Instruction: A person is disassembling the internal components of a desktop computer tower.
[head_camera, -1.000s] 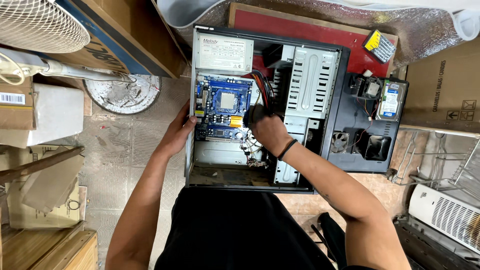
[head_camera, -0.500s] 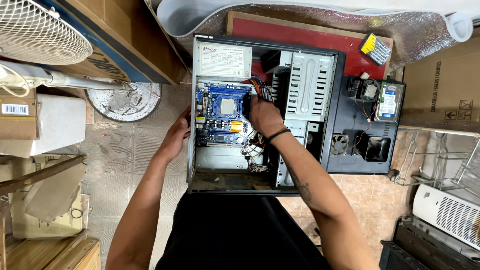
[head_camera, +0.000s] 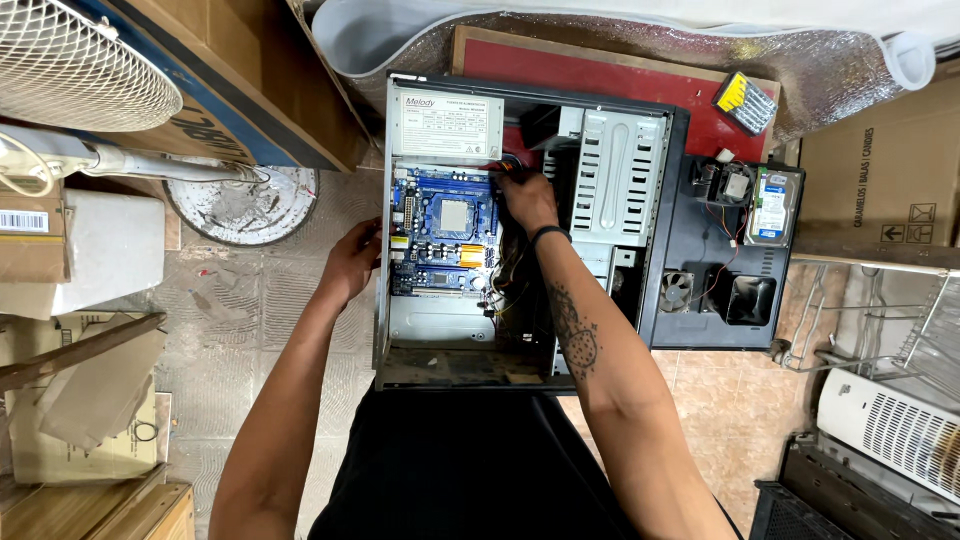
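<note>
Location: on floor tiles, open desktop PC case (head_camera: 520, 372) lay on its side, w/ the person standing over it.
Left hand: left hand (head_camera: 352, 258) was curled over the case's outer left wall, fingers pressed together on the rim, bracing it.
Right hand: right hand (head_camera: 527, 198) was inside the case, just right of the blue motherboard (head_camera: 445, 232), fingers closed round a bundle of cables (head_camera: 505, 166) near the power supply unit (head_camera: 447, 125); exact pinch hidden by the knuckles.
Cables: red/yellow/black leads, soft & bendy; prob. light, best held by the plug body, not the wires. More loose wires (head_camera: 503, 275) hung below the wrist.
Motherboard: stiff but fragile, w/ 1 CPU socket in the middle; judged safe to touch at edges only.
Case: sheet metal, likely heavy-ish, w/ thin edges that could nick skin; grip by the rim as the left did.
Room inside: tight, since the drive cage (head_camera: 612, 190) was close on the right & PSU close above; the gap between board & cage was narrow.
Room outside: hemmed in by the fan base (head_camera: 240, 205) on the left, side panel (head_camera: 715, 265) w/ hard drive (head_camera: 770, 205) & small cooler fan (head_camera: 676, 291) on the right, screwdriver bit set (head_camera: 745, 103) up top.
</note>
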